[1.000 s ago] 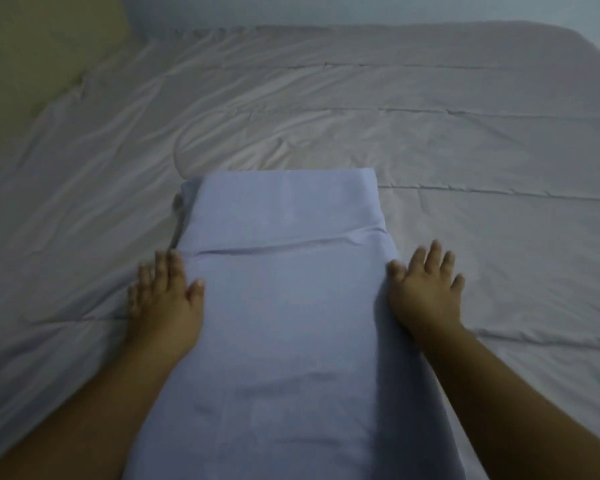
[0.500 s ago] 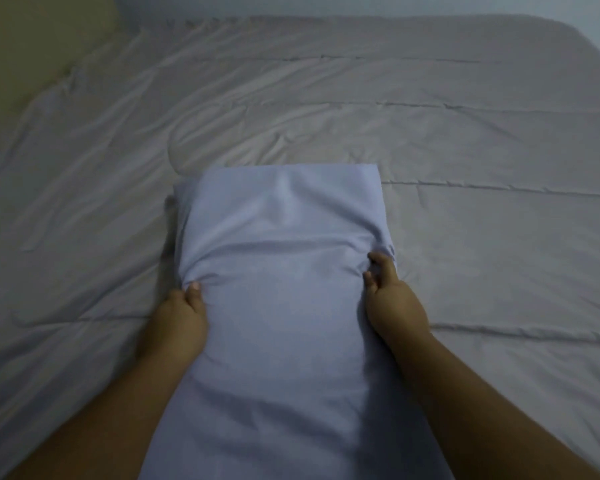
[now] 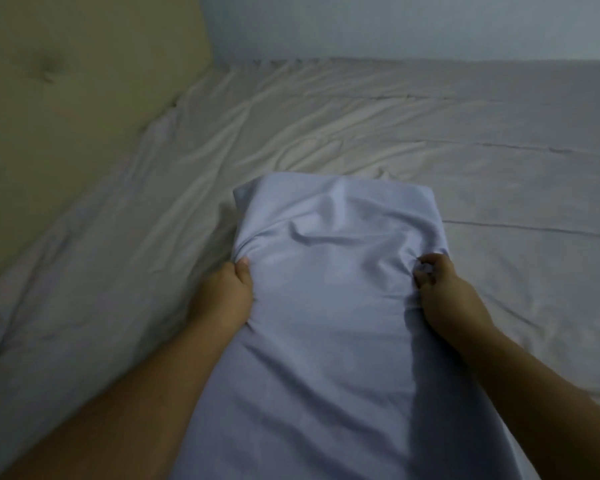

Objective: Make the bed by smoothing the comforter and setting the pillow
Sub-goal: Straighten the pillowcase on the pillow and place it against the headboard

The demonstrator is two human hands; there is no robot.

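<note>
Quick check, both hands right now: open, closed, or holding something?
Left hand: closed, gripping the left edge of the pillow.
Right hand: closed, pinching the pillow's right edge.

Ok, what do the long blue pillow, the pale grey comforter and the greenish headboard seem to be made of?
Long blue pillow: soft matte woven cloth, likely cotton; it bunches under the left hand and right hand. Pale grey comforter: thin quilted fabric, faint sheen; stitch lines, fine creases. Greenish headboard: padded upholstery, fabric or faux leather; tufted dimple.
</note>
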